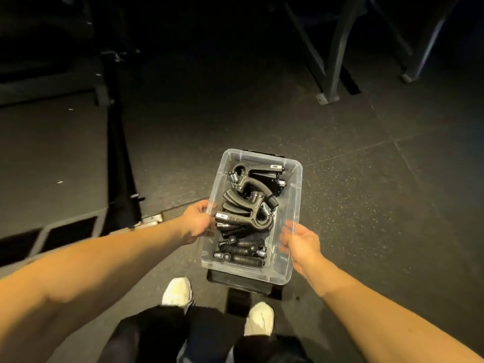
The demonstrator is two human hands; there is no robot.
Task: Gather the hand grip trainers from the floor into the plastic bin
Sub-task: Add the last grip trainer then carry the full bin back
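Left hand (pixel 195 221) and right hand (pixel 301 243) gripped opposite rims of the clear rectangular plastic bin (pixel 295 184), probably heavy yet rigid with black sprung hand grip trainers (pixel 248 203).

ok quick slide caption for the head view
Head view: left hand and right hand hold the sides of a clear plastic bin full of black grip trainers.

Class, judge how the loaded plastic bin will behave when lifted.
Probably heavy for its size: the plastic bin holds many spring-loaded grip trainers. Its clear walls may flex where the left hand and right hand grip.
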